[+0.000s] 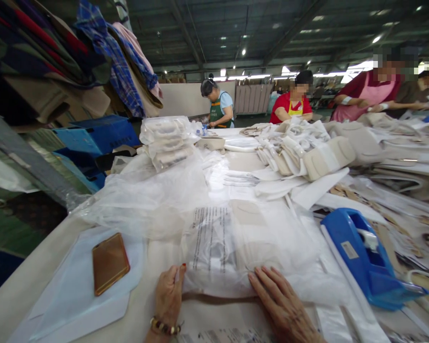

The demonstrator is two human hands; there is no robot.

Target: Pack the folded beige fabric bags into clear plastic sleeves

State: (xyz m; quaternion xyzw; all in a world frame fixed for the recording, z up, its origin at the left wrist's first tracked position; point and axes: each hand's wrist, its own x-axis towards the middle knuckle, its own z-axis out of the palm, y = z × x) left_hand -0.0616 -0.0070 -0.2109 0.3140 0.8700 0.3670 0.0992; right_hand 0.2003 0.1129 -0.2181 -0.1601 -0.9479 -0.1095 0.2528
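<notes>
In front of me lies a clear plastic bag (214, 243) with printed lines of text and a beige item inside, perhaps a handbag. My left hand (169, 290), with a beaded bracelet on its wrist, is closed on the bag's near left corner, thumb against the curled fingers. Stretched fingers of my right hand (280, 297) lie flat on the bag's near right part. Below the hands, another clear sheet (221, 335) with printed marks shows at the bottom edge.
A phone (110, 264) rests on papers at the left. The blue tape dispenser (361, 257) stands at the right. Wrapped packages (168, 138) are stacked further back, beside piled beige items (329, 157). Several co-workers stand across the table; clothes (110, 52) hang at the upper left.
</notes>
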